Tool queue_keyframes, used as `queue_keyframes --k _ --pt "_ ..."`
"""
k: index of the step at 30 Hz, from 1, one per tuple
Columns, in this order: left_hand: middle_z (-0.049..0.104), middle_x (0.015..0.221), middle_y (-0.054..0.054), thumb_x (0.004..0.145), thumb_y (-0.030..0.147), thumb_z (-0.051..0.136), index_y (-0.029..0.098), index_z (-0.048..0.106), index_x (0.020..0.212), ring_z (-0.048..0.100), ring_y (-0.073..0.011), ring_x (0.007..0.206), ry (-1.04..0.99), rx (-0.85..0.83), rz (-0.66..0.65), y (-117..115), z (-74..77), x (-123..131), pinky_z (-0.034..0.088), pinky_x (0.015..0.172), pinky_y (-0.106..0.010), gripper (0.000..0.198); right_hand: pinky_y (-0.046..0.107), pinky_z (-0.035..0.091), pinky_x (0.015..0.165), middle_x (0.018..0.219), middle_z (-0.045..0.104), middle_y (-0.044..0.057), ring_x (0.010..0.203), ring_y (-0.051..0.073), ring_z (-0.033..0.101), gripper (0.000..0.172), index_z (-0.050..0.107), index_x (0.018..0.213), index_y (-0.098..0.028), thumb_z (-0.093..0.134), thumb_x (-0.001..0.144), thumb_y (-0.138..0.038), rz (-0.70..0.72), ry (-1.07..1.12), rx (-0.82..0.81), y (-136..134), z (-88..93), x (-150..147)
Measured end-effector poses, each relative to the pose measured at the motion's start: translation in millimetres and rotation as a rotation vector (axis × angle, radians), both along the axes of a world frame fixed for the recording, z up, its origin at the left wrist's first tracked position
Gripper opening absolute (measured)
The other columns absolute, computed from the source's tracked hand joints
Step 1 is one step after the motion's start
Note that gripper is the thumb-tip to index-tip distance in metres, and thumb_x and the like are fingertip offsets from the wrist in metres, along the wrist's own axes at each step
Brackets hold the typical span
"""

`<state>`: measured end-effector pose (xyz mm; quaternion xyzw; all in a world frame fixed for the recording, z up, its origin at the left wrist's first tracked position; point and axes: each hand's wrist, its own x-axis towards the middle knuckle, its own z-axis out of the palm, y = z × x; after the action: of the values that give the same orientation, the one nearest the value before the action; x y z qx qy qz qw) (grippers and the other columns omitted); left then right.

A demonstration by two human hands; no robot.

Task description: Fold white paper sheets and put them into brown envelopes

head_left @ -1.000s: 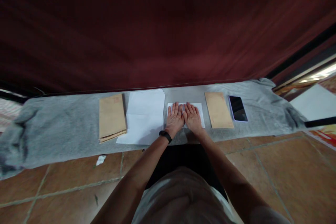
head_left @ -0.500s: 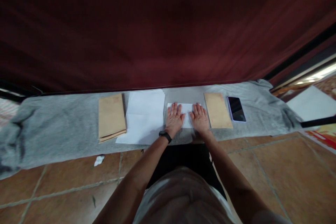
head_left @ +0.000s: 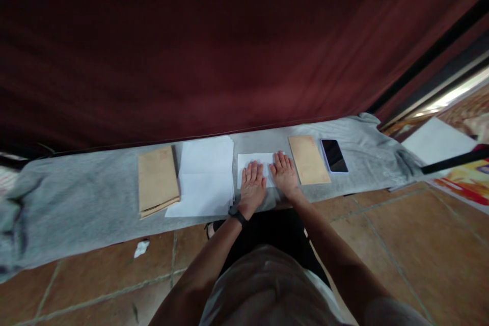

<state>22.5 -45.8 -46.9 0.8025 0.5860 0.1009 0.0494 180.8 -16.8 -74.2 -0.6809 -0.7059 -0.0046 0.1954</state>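
A folded white sheet of paper (head_left: 248, 159) lies flat on the grey cloth in front of me, and both palms rest on it. My left hand (head_left: 253, 185), with a black band at the wrist, presses on its near left part with fingers stretched out. Over the right end lies my right hand (head_left: 284, 173), fingers also extended. To the left is a stack of larger white sheets (head_left: 206, 178) with a crease across the top one. A brown envelope (head_left: 309, 159) lies just right of my right hand.
A stack of brown envelopes (head_left: 158, 178) sits at the left. The phone (head_left: 334, 156) lies beyond the single envelope on the right. Grey cloth (head_left: 84, 193) covers the long narrow surface, with a dark red drape (head_left: 229, 61) behind it. A white scrap (head_left: 141, 248) is on the tiled floor.
My left hand has slid down toward the near edge of the folded paper, uncovering its upper left part. My right hand stays near the right end. The camera view has turned slightly.
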Motion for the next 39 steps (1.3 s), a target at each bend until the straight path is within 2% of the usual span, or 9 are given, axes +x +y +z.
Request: queue_keyframes --k 2,11,18,20,25,28,39 --pt "0.027 0.165 -0.012 0.103 0.034 0.033 0.016 0.036 0.155 0.018 -0.0278 0.155 0.01 -0.002 -0.028 -6 0.1 1 0.019 0.125 -0.052 0.055 0.051 0.026 0.118 0.158 0.038 0.02 0.147 0.031 0.033 0.059 0.038 0.153 -0.008 0.033 0.105 -0.041 0.0 -0.004 -0.011 0 0.3 0" --pt "0.034 0.161 -0.019 0.102 0.035 0.036 0.008 0.033 0.155 0.025 -0.0286 0.152 0.02 0.07 0.057 -24 -8.8 -21 0.025 0.123 -0.051 0.059 0.05 0.028 0.117 0.156 0.042 0.019 0.144 0.032 0.038 0.058 0.04 0.152 -0.007 0.033 0.105 -0.041 -0.011 -0.023 0.009 1 2.0 -1" --pt "0.03 0.161 -0.021 0.1 0.032 0.04 0.005 0.032 0.154 0.025 -0.0295 0.152 -0.007 0.071 0.08 -36 -6.5 -21 0.023 0.124 -0.053 0.061 0.052 0.025 0.119 0.158 0.038 0.02 0.147 0.032 0.035 0.057 0.039 0.153 -0.007 0.033 0.105 -0.038 -0.023 -0.019 -0.013 2 11.6 -4" --pt "0.03 0.161 -0.021 0.1 0.032 0.04 0.004 0.032 0.154 0.023 -0.0297 0.153 -0.003 0.079 0.077 -35 -6.3 -21 0.023 0.124 -0.053 0.061 0.051 0.024 0.12 0.16 0.036 0.019 0.148 0.031 0.033 0.057 0.037 0.154 -0.008 0.032 0.105 -0.037 0.009 -0.022 -0.029 2 16.4 -11" --pt "0.031 0.161 -0.022 0.101 0.032 0.038 0.004 0.034 0.154 0.023 -0.0299 0.153 0.006 0.105 0.074 -35 -8.6 -21 0.024 0.123 -0.053 0.06 0.044 0.024 0.122 0.161 0.036 0.013 0.148 0.026 0.035 0.054 0.041 0.153 -0.013 0.031 0.106 -0.037 0.197 -0.036 -0.088 -3 19.3 -36" --pt "0.031 0.161 -0.022 0.101 0.032 0.038 0.003 0.034 0.153 0.023 -0.03 0.153 0.01 0.103 0.07 -35 -8.7 -22 0.024 0.123 -0.053 0.06 0.046 0.024 0.122 0.161 0.037 0.013 0.148 0.026 0.035 0.053 0.04 0.153 -0.014 0.033 0.106 -0.037 0.205 -0.042 -0.079 -6 16.4 -40" --pt "0.032 0.161 -0.02 0.1 0.034 0.037 0.004 0.032 0.154 0.025 -0.029 0.152 -0.004 0.095 0.077 -36 -4.3 -22 0.023 0.124 -0.052 0.062 0.048 0.028 0.119 0.159 0.039 0.015 0.147 0.029 0.036 0.055 0.041 0.153 -0.013 0.037 0.105 -0.04 0.029 -0.037 -0.079 4 13.8 8"
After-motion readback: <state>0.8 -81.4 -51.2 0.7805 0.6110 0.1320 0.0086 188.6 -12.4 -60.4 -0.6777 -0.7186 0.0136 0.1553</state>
